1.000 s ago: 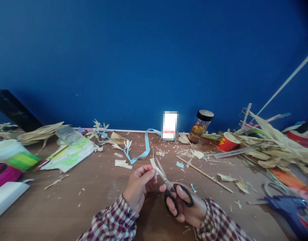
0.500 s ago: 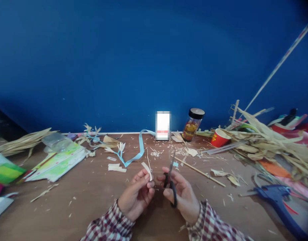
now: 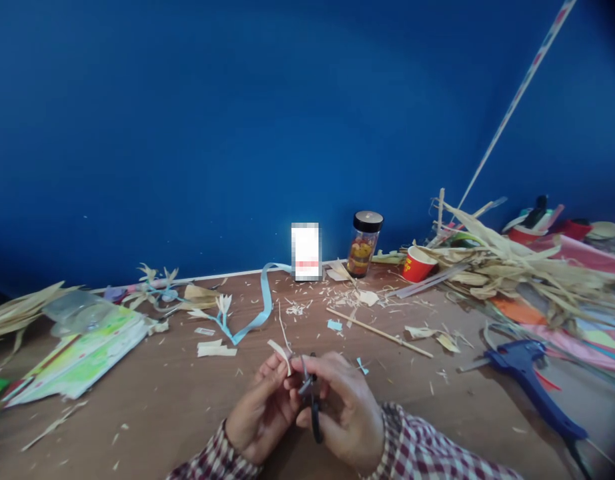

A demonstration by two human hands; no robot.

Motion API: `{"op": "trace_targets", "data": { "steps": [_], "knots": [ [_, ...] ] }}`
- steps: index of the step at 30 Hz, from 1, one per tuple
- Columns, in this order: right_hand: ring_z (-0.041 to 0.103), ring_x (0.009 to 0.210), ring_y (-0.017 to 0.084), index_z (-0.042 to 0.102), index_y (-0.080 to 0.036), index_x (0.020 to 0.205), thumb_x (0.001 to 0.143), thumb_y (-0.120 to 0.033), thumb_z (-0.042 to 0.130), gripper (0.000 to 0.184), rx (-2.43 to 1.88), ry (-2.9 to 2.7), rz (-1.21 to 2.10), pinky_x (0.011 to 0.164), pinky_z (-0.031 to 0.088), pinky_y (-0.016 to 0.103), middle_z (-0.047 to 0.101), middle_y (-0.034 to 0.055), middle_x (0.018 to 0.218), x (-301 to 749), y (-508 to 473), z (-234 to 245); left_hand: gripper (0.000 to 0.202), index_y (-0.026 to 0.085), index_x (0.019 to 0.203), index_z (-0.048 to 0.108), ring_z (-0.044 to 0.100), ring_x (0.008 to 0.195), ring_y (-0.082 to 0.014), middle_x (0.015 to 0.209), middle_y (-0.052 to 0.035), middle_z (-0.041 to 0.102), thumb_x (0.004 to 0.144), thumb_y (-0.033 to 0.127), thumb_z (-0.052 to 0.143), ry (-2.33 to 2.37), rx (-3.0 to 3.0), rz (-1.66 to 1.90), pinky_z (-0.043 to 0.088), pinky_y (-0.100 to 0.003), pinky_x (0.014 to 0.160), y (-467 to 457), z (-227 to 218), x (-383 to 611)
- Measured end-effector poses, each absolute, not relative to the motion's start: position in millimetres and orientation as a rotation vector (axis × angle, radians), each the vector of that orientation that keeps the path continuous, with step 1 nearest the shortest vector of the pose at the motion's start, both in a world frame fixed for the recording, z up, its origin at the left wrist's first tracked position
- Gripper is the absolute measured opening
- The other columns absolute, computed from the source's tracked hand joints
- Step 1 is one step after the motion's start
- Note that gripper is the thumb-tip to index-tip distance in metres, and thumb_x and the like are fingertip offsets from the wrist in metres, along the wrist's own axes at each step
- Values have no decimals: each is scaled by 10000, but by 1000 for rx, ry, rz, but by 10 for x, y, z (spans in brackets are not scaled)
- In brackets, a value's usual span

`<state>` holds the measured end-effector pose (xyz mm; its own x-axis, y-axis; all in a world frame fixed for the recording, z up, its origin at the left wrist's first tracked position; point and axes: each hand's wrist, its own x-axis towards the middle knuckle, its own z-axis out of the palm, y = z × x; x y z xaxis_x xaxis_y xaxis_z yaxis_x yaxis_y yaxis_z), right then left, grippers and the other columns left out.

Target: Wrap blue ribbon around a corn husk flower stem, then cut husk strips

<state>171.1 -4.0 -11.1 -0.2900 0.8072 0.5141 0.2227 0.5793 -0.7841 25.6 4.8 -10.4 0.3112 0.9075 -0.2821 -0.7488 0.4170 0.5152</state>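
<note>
Pinched in the fingertips of my left hand point(image 3: 257, 413) is a pale strip of corn husk point(image 3: 279, 353), with a thin stalk-like piece point(image 3: 282, 323) rising beside it. My right hand point(image 3: 348, 410) keeps black-handled scissors point(image 3: 315, 419) in its grip, the loop near the thumb. Its index finger reaches over to the left fingertips, by the base of the strip. The scissor blades are partly hidden between the hands. Beyond the hands lie a light blue ribbon point(image 3: 265, 300), white husk flowers point(image 3: 223, 305) on blue stems and cut husk pieces point(image 3: 216, 349).
A thin stick point(image 3: 380, 332) and scattered scraps lie ahead. On the right are a blue glue gun point(image 3: 530, 373), a red paper cup point(image 3: 417, 264) and a husk heap point(image 3: 507, 263). A lidded jar point(image 3: 365, 245) stands at the back; a painted sheet point(image 3: 82, 360) lies left.
My right hand has moved left with the scissors, from apart to right against my left hand's fingertips. The blades, upright before, now point toward the left hand. The view has turned slightly right.
</note>
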Motion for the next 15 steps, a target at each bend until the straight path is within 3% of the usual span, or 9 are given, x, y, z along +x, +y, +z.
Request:
{"op": "trace_targets", "data": {
  "steps": [4,10,15],
  "knots": [
    [519,782,164,472,-260,1191,660,-205,685,575,-789,-1886,705,636,430,261,631,29,984,1744,0,-138,182,166,740,602,525,511,-60,635,27,578,620,159,739,605,323,1129,452,-158,495,61,-107,270],
    [523,753,161,482,-270,1176,676,-193,663,537,-746,-1953,712,648,424,274,638,23,931,1768,25,-153,144,153,726,565,539,527,-63,627,28,562,670,149,697,621,312,1182,464,-162,508,112,-160,222],
    [522,634,128,502,-237,1158,698,-223,645,482,-986,-1730,1021,585,443,260,616,56,951,1702,-22,-255,184,147,856,575,564,545,-53,675,17,581,709,48,628,723,260,1266,495,-142,518,167,-129,143]
  ]
}}
